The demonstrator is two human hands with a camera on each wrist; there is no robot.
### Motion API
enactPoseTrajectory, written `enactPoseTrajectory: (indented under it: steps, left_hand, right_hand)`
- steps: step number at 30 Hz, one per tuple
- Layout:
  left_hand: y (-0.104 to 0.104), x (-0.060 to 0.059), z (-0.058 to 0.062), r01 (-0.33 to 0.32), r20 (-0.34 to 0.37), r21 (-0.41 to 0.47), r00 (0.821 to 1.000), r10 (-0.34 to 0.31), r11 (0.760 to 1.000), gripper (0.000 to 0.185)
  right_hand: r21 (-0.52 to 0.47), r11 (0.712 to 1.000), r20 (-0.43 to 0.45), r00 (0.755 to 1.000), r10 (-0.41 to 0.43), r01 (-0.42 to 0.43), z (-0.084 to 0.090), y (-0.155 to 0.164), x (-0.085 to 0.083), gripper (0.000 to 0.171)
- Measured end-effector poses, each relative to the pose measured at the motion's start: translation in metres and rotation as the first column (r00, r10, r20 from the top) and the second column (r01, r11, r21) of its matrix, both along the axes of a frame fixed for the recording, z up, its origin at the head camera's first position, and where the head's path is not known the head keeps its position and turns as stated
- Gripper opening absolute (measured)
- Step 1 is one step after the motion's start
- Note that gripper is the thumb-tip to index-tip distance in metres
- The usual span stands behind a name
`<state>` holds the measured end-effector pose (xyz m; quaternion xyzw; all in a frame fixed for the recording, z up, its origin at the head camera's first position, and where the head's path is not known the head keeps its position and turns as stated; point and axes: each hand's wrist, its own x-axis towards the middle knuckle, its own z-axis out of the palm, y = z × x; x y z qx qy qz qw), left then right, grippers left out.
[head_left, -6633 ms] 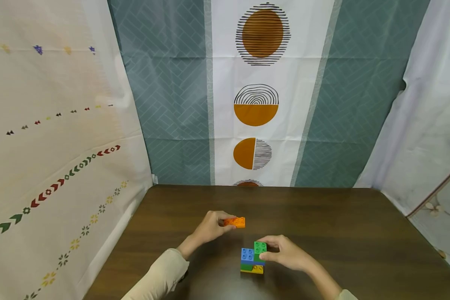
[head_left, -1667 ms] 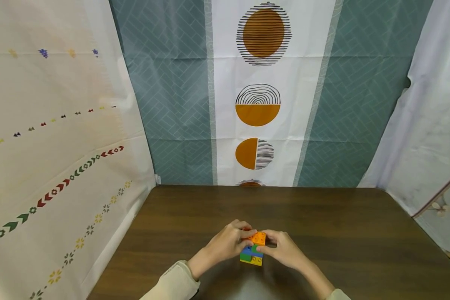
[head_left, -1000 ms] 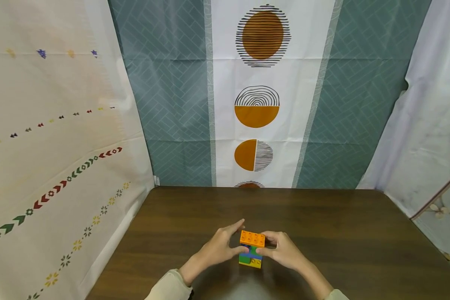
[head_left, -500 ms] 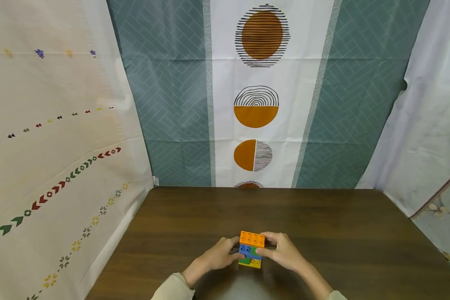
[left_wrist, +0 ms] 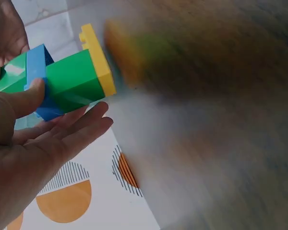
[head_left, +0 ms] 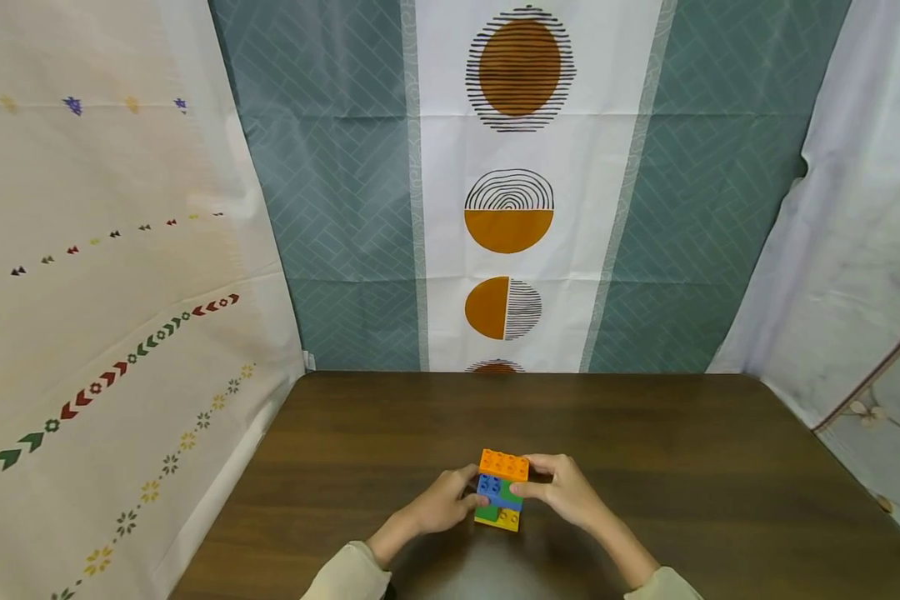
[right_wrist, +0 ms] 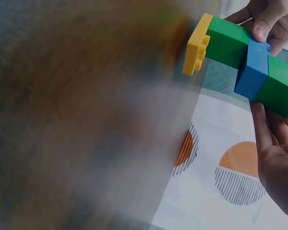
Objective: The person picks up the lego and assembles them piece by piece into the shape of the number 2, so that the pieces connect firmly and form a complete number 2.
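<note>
A toy building-block stack stands between both hands in the head view. From the bottom it has a yellow brick [head_left: 507, 520], a green brick [head_left: 487, 513], a blue brick [head_left: 489, 487], an upper green brick [head_left: 506, 492] on the right, and an orange brick [head_left: 504, 464] on top. My left hand [head_left: 441, 505] grips the stack's left side, its thumb on the blue brick [left_wrist: 37, 67]. My right hand [head_left: 570, 497] pinches the upper green brick from the right, thumb in front, fingers behind. The yellow brick [right_wrist: 198, 45] appears raised off the table in the right wrist view.
The dark wooden table [head_left: 390, 417] spreads around the hands, with a blurred reflection of the stack on it in both wrist views. Patterned cloths hang at the back [head_left: 345, 208], left [head_left: 120, 300] and right [head_left: 862, 250].
The orange brick, earlier in my left hand apart from the stack, now sits on top. My left hand released it and took hold lower on the stack. The stack has shifted slightly farther away.
</note>
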<state>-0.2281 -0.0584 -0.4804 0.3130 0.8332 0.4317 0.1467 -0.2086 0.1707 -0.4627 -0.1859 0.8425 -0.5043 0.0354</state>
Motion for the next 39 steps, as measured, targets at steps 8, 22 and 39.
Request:
enactPoseTrajectory:
  steps: [8, 22, 39]
  left_hand:
    - [0.001, -0.004, 0.01, -0.012, -0.022, 0.084, 1.0, 0.014, 0.996, 0.034]
    - [-0.003, -0.005, 0.028, -0.11, -0.09, 0.144, 0.988, 0.123, 0.984, 0.04]
    - [-0.001, -0.002, 0.044, -0.145, -0.025, 0.198, 0.988, 0.153, 0.97, 0.045]
  right_hand:
    - [-0.063, 0.998, -0.018, 1.0, -0.011, 0.01, 0.014, 0.003, -0.006, 0.052]
    - [-0.034, 0.995, -0.045, 0.995, -0.092, 0.09, 0.034, -0.006, -0.013, 0.059]
    - [-0.132, 0.987, -0.227, 0.967, -0.116, 0.088, 0.036, -0.011, -0.014, 0.044]
